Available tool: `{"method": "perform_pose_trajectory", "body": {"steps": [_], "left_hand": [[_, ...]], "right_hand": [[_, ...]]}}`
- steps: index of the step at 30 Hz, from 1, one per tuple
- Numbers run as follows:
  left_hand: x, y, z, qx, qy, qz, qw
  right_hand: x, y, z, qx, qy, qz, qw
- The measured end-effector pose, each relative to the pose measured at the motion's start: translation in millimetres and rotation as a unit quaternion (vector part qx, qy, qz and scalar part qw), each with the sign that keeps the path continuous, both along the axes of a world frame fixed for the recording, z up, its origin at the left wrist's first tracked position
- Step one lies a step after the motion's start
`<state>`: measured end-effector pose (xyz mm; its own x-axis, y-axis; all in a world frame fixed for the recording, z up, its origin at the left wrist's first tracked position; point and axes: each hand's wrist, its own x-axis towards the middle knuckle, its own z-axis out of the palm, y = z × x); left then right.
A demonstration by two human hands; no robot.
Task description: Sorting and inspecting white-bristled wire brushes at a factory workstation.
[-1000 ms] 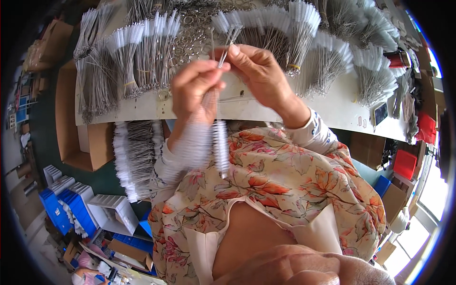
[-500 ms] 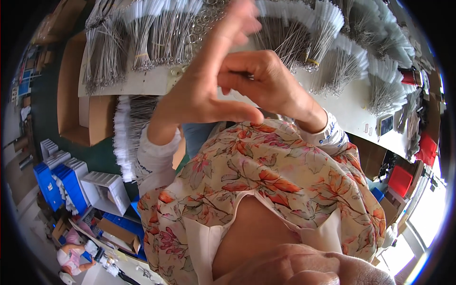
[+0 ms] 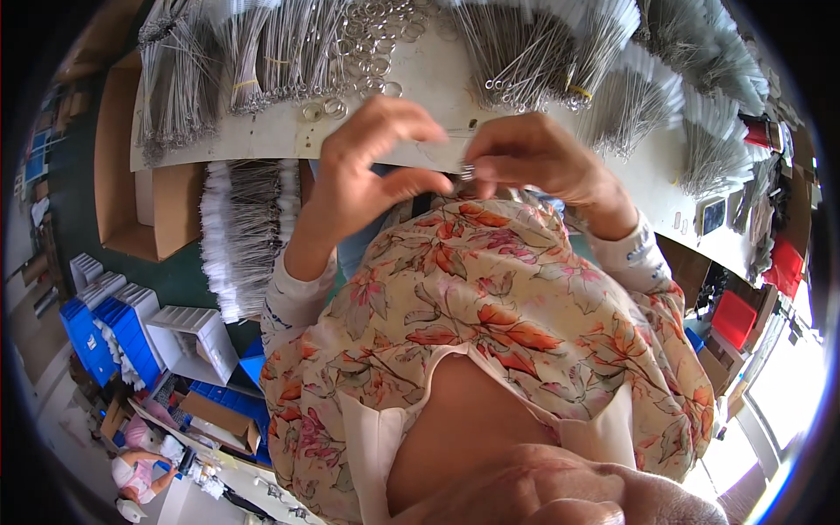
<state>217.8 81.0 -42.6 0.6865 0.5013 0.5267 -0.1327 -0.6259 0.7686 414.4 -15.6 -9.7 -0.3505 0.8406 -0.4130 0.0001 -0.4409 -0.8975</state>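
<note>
My right hand (image 3: 542, 162) is closed in a pinch at the bench's front edge. Between its thumb and fingers shows a small shiny metal piece (image 3: 467, 172) with what look like stacked loops; the rest of it is hidden by the fingers. My left hand (image 3: 363, 171) hovers just left of it, thumb and fingers spread in a curve, with nothing seen in them. Beyond the left hand, loose metal rings (image 3: 372, 52) lie on the white bench (image 3: 411, 105). Past the right hand lies a bundle of thin wire brushes (image 3: 516, 61) with white bristles.
More wire brush bundles (image 3: 280, 61) line the bench on both sides. A phone (image 3: 710, 216) lies at the right. Brushes are stacked (image 3: 249, 236) below the bench's left, beside an open cardboard box (image 3: 175, 210). Blue and white bins (image 3: 192, 346) stand farther left; another person (image 3: 140, 472) works behind them.
My left hand has come down from above the bench and lies left of my right hand. My right hand has shifted slightly right and lower, and the small metal piece now shows in its pinch.
</note>
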Motion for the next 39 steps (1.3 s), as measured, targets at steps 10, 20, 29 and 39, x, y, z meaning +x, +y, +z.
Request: {"method": "perform_pose_trajectory", "body": {"steps": [10,20,29,39], "left_hand": [[-16,10,-77,0.068,0.283,0.167,0.942],[-15,25,0,-0.211,-0.011,0.002,0.977],[-12,37,21,-0.17,0.037,-0.055,0.983],[16,17,26,-0.01,-0.109,0.087,0.99]], "right_hand": [[-12,-32,-51,0.32,-0.433,-0.069,0.84],[-35,29,-27,0.314,-0.224,-0.108,0.916],[-12,35,-17,0.095,0.018,-0.016,0.995],[-20,41,16,0.113,0.155,-0.242,0.951]]}}
